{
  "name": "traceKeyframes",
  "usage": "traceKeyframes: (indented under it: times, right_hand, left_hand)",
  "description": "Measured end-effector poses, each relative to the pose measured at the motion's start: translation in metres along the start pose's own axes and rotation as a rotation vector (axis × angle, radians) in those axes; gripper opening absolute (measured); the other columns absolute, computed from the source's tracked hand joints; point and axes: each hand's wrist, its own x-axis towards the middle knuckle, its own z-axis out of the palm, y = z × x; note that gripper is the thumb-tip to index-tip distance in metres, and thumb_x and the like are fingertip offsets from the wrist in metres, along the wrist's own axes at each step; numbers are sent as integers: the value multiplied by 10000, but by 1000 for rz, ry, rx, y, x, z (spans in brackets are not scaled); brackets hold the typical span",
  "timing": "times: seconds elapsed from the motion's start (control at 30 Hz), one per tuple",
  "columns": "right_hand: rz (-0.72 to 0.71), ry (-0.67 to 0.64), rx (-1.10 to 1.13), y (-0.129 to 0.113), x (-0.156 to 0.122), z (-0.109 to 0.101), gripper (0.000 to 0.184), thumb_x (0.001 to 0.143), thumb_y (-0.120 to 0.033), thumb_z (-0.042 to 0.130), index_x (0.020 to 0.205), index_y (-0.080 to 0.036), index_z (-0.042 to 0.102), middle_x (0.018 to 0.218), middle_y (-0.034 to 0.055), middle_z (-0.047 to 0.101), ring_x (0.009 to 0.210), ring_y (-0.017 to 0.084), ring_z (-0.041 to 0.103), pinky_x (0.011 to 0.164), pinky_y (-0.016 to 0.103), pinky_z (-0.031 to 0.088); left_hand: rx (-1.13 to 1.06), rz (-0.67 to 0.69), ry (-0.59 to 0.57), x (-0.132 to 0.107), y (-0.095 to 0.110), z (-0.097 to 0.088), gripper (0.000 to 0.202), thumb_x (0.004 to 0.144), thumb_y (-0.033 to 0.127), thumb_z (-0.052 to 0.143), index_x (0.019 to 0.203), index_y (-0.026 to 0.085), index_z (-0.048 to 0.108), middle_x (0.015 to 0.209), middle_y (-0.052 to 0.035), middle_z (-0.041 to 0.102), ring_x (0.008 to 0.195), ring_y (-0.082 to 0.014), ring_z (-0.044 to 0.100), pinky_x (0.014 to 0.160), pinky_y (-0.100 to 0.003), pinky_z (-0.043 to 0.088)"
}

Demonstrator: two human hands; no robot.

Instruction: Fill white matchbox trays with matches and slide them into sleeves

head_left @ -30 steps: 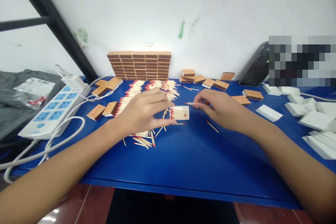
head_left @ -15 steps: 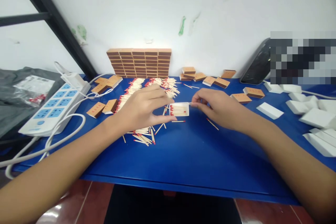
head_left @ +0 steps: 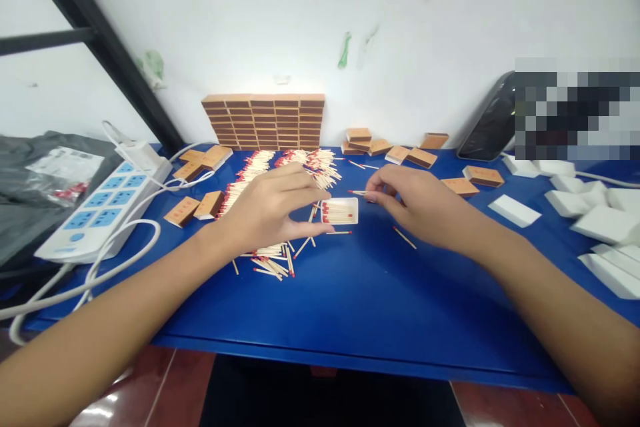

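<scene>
A small white matchbox tray lies on the blue table with matches inside, their red heads mostly to the left. My left hand holds its left end, the thumb along the near side and a finger along the far side. Just right of the tray, my right hand pinches a single match between thumb and fingertips, red head pointing left. One loose match lies in front of the tray, another below my right hand. A large heap of matches spreads behind and under my left hand.
Stacked matchboxes form a wall at the back. Loose matchboxes lie at the back right and others at left. White trays pile up at far right. A white power strip with looping cables occupies the left.
The match in my right hand has come clear of the tray's right edge and now shows its red head. My left hand stays at the tray.
</scene>
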Motion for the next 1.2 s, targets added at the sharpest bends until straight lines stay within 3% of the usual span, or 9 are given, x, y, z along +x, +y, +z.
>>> traceKeyframes:
  times: [0.23, 0.47, 0.8, 0.93, 1.0, 1.2]
  right_hand:
    - [41, 118, -30, -3, 0, -8, 138, 1012, -321, 593, 904, -247, 634, 858, 65, 721, 789, 244, 631, 694, 378, 433]
    - [56, 88, 12, -12, 0, -8, 149, 1022, -331, 581, 912, -253, 644, 884, 66, 732, 797, 244, 646, 709, 386, 460]
    - [91, 195, -18, -13, -1, -15, 205, 1053, -417, 549, 962, -278, 668, 922, 87, 740, 836, 286, 663, 740, 433, 491]
    - [100, 349, 42, -27, -4, -18, 223, 1064, -447, 555, 996, -283, 690, 974, 91, 741, 878, 280, 672, 746, 425, 530]
    - [36, 414, 97, -34, -5, -17, 204, 1068, -427, 571, 992, -277, 685, 959, 77, 730, 850, 246, 664, 726, 394, 542]
    - [-165, 118, 156, -41, -8, -5, 186, 1076, -350, 566, 990, -264, 706, 912, 55, 703, 776, 208, 622, 673, 365, 495]
  left_hand:
    - [-39, 17, 3, -2, 1, 4, 331, 950, 443, 813, 1113, 166, 732, 847, -50, 721, 769, -182, 661, 727, -331, 542]
    - [45, 46, 55, 6, 4, -6, 345, 932, 454, 820, 1106, 169, 736, 794, -27, 700, 715, -163, 633, 730, -330, 546]
    - [90, 63, 85, 4, 6, -7, 310, 953, 437, 811, 1123, 185, 750, 797, -30, 716, 725, -170, 643, 741, -336, 562]
    - [93, 3, 74, 5, 5, -8, 362, 951, 510, 795, 1095, 181, 752, 773, -21, 715, 697, -159, 627, 732, -330, 545]
    - [80, -22, 70, 3, 2, -6, 370, 941, 505, 807, 1089, 172, 745, 787, -24, 729, 687, -150, 622, 722, -321, 533]
    - [-11, -29, 60, -4, -1, 4, 364, 950, 479, 808, 1117, 162, 738, 797, -35, 743, 706, -165, 661, 688, -315, 525]
